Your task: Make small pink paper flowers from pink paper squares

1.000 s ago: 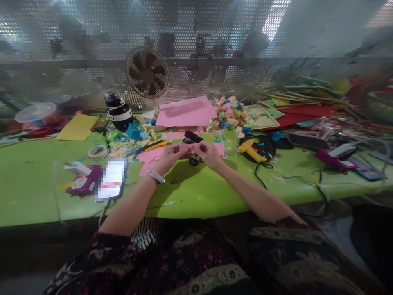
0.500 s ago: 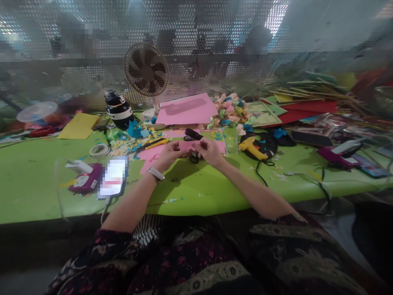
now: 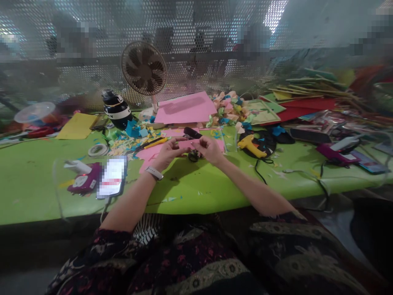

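Note:
Between my two hands is a small piece of pink paper (image 3: pixel 188 144), raised a little over the green table. My left hand (image 3: pixel 170 152) pinches its left end, fingers closed. At the other end, the fingers of my right hand (image 3: pixel 209 150) are closed on the same piece. A black-handled object (image 3: pixel 192 133) lies just behind the paper, its lower part hidden by my hands; I cannot make out its kind. Cut pink paper sheets (image 3: pixel 148 153) lie under and beside my left hand.
A yellow glue gun (image 3: pixel 252 146) rests on a black round plate to the right. Left of my hands are a yellow cutter (image 3: pixel 155 143), tape roll (image 3: pixel 98 150), paper scraps and a phone (image 3: pixel 112 177). Behind stand a fan (image 3: pixel 144 69), black bottle (image 3: pixel 116 110) and large pink sheet (image 3: pixel 186 108).
The pink paper between my hands shows a wider, flatter face now. My hands have barely shifted, and the whole view has moved slightly.

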Available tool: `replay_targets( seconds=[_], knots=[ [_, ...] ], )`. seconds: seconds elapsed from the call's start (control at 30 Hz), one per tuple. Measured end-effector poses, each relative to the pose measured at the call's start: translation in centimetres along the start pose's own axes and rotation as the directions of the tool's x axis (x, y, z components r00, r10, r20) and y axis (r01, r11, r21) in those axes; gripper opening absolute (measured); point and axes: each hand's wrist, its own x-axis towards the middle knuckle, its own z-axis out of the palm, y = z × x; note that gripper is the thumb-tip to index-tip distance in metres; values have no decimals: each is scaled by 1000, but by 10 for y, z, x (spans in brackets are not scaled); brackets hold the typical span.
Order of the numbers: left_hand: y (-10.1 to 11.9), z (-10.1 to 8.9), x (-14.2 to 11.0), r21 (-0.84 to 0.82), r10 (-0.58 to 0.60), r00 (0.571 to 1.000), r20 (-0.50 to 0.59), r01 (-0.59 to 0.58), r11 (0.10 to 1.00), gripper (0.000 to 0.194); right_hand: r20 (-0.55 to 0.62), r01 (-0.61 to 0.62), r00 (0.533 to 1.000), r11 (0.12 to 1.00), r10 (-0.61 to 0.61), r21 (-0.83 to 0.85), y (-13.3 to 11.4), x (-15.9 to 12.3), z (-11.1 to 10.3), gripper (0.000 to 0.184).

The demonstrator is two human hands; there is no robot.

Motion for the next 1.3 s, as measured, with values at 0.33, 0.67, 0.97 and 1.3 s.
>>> replay_targets(
  seconds=[0.33,0.67,0.97,1.3],
  knots=[
    [-5,-4,5,28,3,1000,-24,-3,1000,62,-29,-42,999,999,42,-10,2,1,-2,56],
    [-9,-8,7,48,24,999,24,-25,999,63,203,-355,926,919,320,173,-6,2,-11,42],
    [-6,-12,9,72,-17,998,53,13,997,66,350,-450,845,891,405,55,-13,8,-23,33],
    [11,-19,4,80,-3,1000,-5,4,997,64,142,-320,943,939,303,124,-9,18,-55,36]
  ],
)
